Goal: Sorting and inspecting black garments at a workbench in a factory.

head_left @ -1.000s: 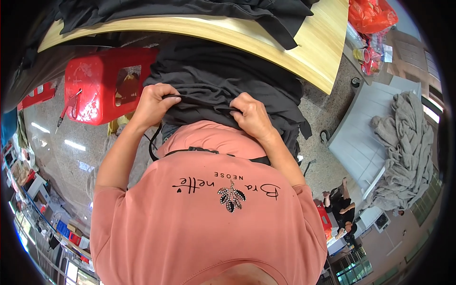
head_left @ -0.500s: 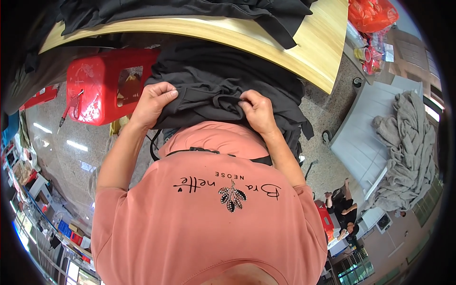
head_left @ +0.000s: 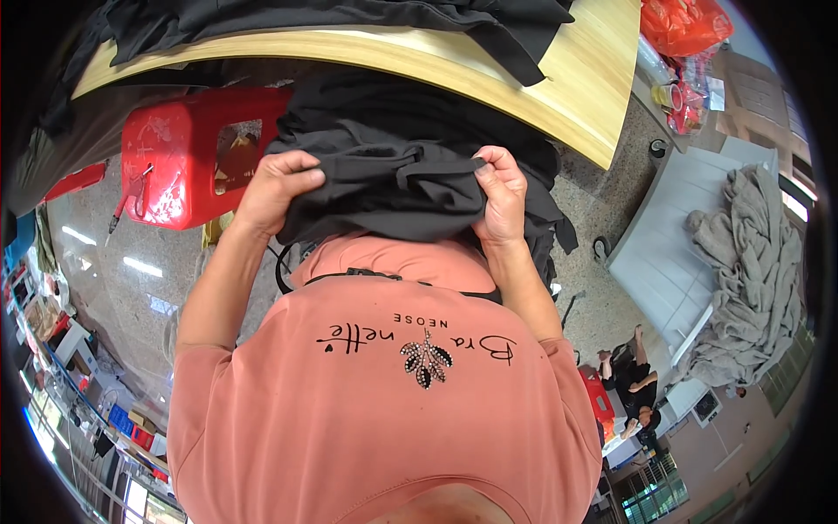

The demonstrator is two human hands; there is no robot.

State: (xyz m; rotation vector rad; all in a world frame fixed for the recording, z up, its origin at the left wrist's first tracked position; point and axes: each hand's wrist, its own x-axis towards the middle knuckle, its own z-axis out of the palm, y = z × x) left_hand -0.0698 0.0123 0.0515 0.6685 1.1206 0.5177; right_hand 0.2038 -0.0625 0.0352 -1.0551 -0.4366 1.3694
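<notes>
Across the front of the person's salmon-pink T-shirt (head_left: 384, 410), low centre of the frame, runs dark script with smaller block capitals, upside down in this view, beside a leaf-shaped motif (head_left: 426, 362) of black and glittering stones. Pale marks on the red plastic stool (head_left: 161, 162) at upper left are too worn to read.

In the upper right corner sits a crumpled red plastic bag (head_left: 685, 26), its contents hidden; below it stands a yellowish cup (head_left: 668, 96). At lower left, far off, are a small blue crate (head_left: 120, 419) and a red bin (head_left: 142, 437), their insides too small to make out.

The black cloth (head_left: 393, 196) lies bunched over the lap at upper centre, stretched between both hands. The left hand (head_left: 284, 188) pinches its left edge between thumb and bent fingers; the right hand (head_left: 502, 192) pinches its upper right corner. Beyond it, the table (head_left: 594, 87) carries more black fabric (head_left: 332, 22).
</notes>
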